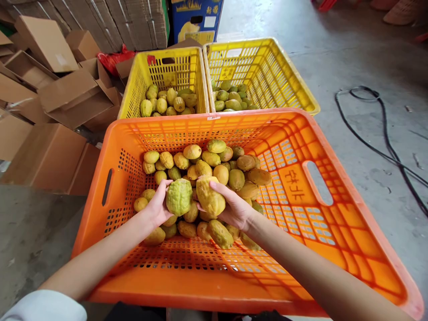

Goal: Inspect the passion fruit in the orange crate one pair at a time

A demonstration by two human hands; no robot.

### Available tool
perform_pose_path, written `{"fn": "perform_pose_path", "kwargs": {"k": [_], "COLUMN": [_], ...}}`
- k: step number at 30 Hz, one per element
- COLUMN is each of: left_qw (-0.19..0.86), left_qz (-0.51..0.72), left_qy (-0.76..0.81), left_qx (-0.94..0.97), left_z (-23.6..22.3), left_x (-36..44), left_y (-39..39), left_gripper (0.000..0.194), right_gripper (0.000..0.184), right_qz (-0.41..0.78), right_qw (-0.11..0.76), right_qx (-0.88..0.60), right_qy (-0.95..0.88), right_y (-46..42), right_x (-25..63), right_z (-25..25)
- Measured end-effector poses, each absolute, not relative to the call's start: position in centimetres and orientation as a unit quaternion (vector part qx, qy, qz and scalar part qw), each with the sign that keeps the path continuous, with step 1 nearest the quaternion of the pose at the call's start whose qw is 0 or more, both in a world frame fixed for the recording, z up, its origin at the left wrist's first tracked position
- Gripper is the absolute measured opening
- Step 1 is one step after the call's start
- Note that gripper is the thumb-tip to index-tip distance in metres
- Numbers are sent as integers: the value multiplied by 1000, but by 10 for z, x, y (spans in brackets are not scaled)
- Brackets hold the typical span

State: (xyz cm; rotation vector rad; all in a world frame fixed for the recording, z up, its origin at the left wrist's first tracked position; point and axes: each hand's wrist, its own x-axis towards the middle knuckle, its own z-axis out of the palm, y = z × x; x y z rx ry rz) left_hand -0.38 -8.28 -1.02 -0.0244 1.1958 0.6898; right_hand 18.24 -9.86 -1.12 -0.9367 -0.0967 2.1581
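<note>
My left hand point(160, 204) is closed around a bumpy green fruit point(179, 197), perhaps a citron. Beside it, my right hand point(232, 206) grips a lumpy yellow fruit point(211, 196) of a similar kind, thumb on top. The two fruits are held close together above a large orange plastic crate point(214, 285). A heap of yellow, green and brownish fruits point(220, 234) lies on the crate's bottom, partly hidden by my hands.
Behind the orange crate stand two yellow crates, the left one point(133, 89) with yellowish fruits and the right one point(294, 84) with greener fruits. Cardboard boxes point(56, 147) pile up at left. A blue carton point(197, 22) is at the back; a black cable point(384, 120) lies on the floor.
</note>
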Motion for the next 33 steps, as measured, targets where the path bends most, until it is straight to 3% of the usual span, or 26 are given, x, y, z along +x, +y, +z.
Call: {"fn": "perform_pose_path", "kwargs": {"k": [8,33], "left_qw": [787,809], "left_qz": [318,308], "left_qy": [526,501], "left_qx": [40,8], "left_z": [-3,-11], "left_x": [-1,-3], "left_y": [-85,-84], "left_gripper": [22,39], "right_gripper": [16,34], "right_qz": [829,845], "right_qw": [368,380], "right_qx": [-419,-374], "right_qy": [-46,40], "right_y": [-97,-92], "right_x": [179,183], "right_z": [-11,-3]}}
